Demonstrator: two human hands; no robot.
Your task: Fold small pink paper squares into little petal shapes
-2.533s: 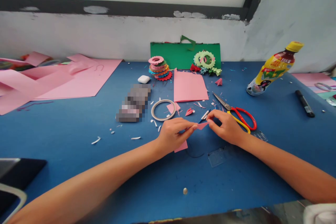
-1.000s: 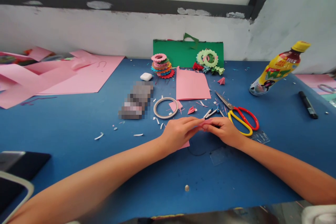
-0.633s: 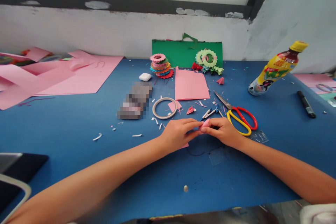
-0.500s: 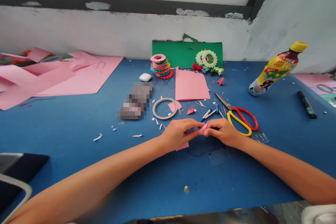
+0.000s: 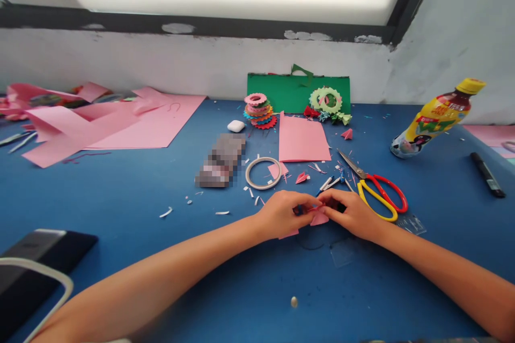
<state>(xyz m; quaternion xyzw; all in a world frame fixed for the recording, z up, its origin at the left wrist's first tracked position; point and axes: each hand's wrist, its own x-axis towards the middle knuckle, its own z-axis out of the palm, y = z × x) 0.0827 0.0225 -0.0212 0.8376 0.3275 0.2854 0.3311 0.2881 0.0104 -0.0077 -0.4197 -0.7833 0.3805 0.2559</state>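
Observation:
Between the fingertips of both hands is a small folded piece of pink paper (image 5: 319,217), partly covered by the fingers. My left hand (image 5: 285,213) pinches it from the left, and my right hand (image 5: 351,212) pinches it from the right. Under my left hand, the corner of another pink paper piece (image 5: 288,233) shows on the table. Scissors (image 5: 378,191) with one red and one yellow handle lie just beyond my right hand. A small folded pink paper shape (image 5: 302,177) rests past the fingers, beside a roll of tape (image 5: 263,173).
A square pink sheet (image 5: 304,138) lies farther back, near a stack of coloured paper rings (image 5: 259,111) and a green board (image 5: 298,91). A bottle (image 5: 436,118) leans at the right, with a black marker (image 5: 486,174) beside it. Large pink sheets (image 5: 148,123) cover the back left.
The folded pink paper has turned between my fingers, and a flap of it now points down toward me. The whole view has shifted, so everything sits slightly lower and farther right.

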